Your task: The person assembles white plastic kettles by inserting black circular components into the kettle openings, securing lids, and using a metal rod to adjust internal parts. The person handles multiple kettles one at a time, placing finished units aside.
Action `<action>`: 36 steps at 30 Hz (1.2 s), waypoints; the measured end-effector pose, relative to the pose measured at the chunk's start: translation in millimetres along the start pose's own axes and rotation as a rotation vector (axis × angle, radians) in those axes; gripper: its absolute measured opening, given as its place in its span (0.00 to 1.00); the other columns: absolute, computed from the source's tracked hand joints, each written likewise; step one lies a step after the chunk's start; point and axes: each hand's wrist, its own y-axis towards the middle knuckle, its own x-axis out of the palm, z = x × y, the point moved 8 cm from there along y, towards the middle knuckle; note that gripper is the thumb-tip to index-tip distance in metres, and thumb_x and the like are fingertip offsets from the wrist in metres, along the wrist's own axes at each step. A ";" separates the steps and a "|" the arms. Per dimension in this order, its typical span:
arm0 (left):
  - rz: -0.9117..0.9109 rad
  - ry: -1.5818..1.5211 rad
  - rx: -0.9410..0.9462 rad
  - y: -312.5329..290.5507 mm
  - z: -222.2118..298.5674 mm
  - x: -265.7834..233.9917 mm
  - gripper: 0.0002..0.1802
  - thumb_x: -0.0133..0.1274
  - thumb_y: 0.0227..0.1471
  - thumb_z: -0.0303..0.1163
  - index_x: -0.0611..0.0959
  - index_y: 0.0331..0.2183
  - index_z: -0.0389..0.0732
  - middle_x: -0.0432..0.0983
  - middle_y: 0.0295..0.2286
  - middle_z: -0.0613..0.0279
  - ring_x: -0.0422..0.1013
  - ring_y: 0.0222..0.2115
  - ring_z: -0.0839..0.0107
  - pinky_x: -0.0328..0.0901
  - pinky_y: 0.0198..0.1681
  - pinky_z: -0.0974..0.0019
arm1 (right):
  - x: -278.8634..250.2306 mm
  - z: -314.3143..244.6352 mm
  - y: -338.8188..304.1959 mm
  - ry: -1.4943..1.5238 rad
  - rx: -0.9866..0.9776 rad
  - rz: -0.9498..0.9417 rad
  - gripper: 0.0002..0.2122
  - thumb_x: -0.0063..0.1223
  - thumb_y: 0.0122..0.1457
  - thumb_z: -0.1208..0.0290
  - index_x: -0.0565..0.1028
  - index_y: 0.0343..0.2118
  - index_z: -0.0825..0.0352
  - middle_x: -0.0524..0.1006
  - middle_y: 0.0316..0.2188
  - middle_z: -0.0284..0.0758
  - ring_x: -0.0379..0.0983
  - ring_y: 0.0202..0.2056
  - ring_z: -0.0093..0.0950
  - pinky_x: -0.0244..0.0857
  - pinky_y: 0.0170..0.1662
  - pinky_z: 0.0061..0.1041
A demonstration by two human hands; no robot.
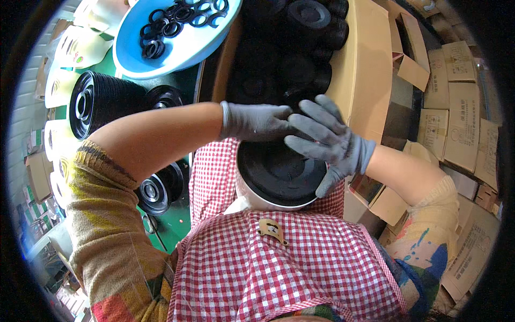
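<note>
In my lap sits a white round container (271,200) with a black round lid-like disc (281,172) on top, its face toward me. My left hand (257,122), in a grey glove, reaches across at the disc's far edge, its fingers stretched to the right. My right hand (327,138), gloved the same way, is over the disc's right side with fingers spread and thumb pointing down toward the near rim. The fingertips of both hands meet or overlap near the far edge. Whether the right palm touches the disc I cannot tell.
Ahead stands a large cardboard box (370,70) holding stacked black round parts (308,15). On the green table at left are a blue basin (182,53) of black rings, a stack of black discs (104,102) and white rounded shells (86,48). Cartons (464,115) are piled at right.
</note>
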 end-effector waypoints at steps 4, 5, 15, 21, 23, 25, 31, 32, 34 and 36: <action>0.107 0.569 0.148 32.1 -27.6 -24.1 0.19 0.53 0.58 0.45 0.82 0.41 0.38 0.76 0.41 0.46 0.74 0.42 0.51 0.68 0.46 0.55 | 30.8 -39.7 39.8 0.332 -0.052 -0.142 0.37 0.53 0.48 0.40 0.66 0.62 0.50 0.56 0.68 0.39 0.48 0.67 0.48 0.34 0.64 0.60; 0.073 0.810 0.187 36.6 -7.9 -13.6 0.24 0.53 0.56 0.51 0.82 0.39 0.38 0.77 0.33 0.43 0.75 0.35 0.47 0.68 0.39 0.52 | 30.9 -53.3 51.4 0.343 -0.040 -0.126 0.32 0.51 0.53 0.46 0.68 0.61 0.52 0.57 0.67 0.40 0.49 0.67 0.48 0.32 0.64 0.63; 0.006 0.008 -0.113 7.8 -22.5 -11.1 0.16 0.48 0.61 0.33 0.77 0.50 0.43 0.73 0.52 0.56 0.67 0.55 0.60 0.62 0.60 0.58 | 16.1 11.4 8.0 0.225 -0.086 -0.091 0.43 0.55 0.44 0.35 0.65 0.63 0.53 0.61 0.64 0.41 0.54 0.64 0.48 0.43 0.64 0.53; 0.130 0.786 0.074 28.8 -10.3 -18.7 0.17 0.54 0.56 0.41 0.82 0.41 0.38 0.80 0.33 0.50 0.78 0.37 0.60 0.71 0.42 0.57 | 35.7 -45.9 49.4 0.339 -0.001 -0.148 0.34 0.53 0.50 0.44 0.67 0.61 0.51 0.56 0.67 0.42 0.49 0.66 0.50 0.34 0.63 0.62; 0.056 0.968 0.078 49.9 -6.3 -2.4 0.15 0.55 0.54 0.43 0.84 0.37 0.42 0.81 0.30 0.50 0.79 0.34 0.58 0.71 0.39 0.55 | 36.3 -60.8 57.9 0.226 0.118 -0.106 0.32 0.51 0.52 0.44 0.69 0.59 0.54 0.58 0.65 0.44 0.50 0.66 0.50 0.35 0.64 0.60; 0.075 0.810 -0.059 45.7 -4.2 -7.2 0.14 0.56 0.54 0.42 0.85 0.37 0.44 0.81 0.29 0.52 0.78 0.31 0.59 0.71 0.38 0.55 | 28.6 -58.8 55.2 0.151 0.207 -0.070 0.32 0.46 0.55 0.41 0.69 0.60 0.55 0.56 0.66 0.46 0.45 0.67 0.50 0.29 0.66 0.58; 0.705 0.254 0.226 -47.3 -6.7 -85.2 0.19 0.52 0.61 0.41 0.80 0.45 0.37 0.80 0.37 0.52 0.76 0.37 0.63 0.70 0.43 0.62 | -4.9 -51.8 -9.5 0.077 0.412 -0.010 0.53 0.47 0.41 0.22 0.63 0.64 0.61 0.57 0.66 0.44 0.49 0.66 0.49 0.41 0.66 0.51; 0.818 0.406 0.238 -73.6 -22.7 -91.7 0.17 0.53 0.61 0.40 0.80 0.43 0.36 0.79 0.34 0.54 0.75 0.35 0.66 0.70 0.41 0.63 | 10.6 -55.7 -18.6 0.058 0.490 -0.045 0.48 0.52 0.45 0.27 0.66 0.62 0.62 0.64 0.62 0.44 0.57 0.63 0.46 0.47 0.64 0.49; 0.771 0.373 0.176 -113.5 -57.5 -76.3 0.15 0.53 0.61 0.38 0.80 0.40 0.34 0.77 0.30 0.59 0.71 0.31 0.70 0.69 0.39 0.65 | 14.0 -54.2 -28.4 0.155 0.461 0.197 0.40 0.59 0.47 0.36 0.72 0.56 0.64 0.74 0.54 0.43 0.67 0.57 0.43 0.54 0.61 0.46; 0.711 0.207 0.113 -148.7 -65.9 -42.4 0.13 0.50 0.63 0.32 0.78 0.46 0.34 0.76 0.37 0.66 0.70 0.37 0.78 0.67 0.44 0.72 | 8.4 -38.6 -45.1 0.429 0.574 0.482 0.31 0.65 0.48 0.46 0.77 0.49 0.68 0.79 0.48 0.41 0.75 0.49 0.40 0.66 0.53 0.39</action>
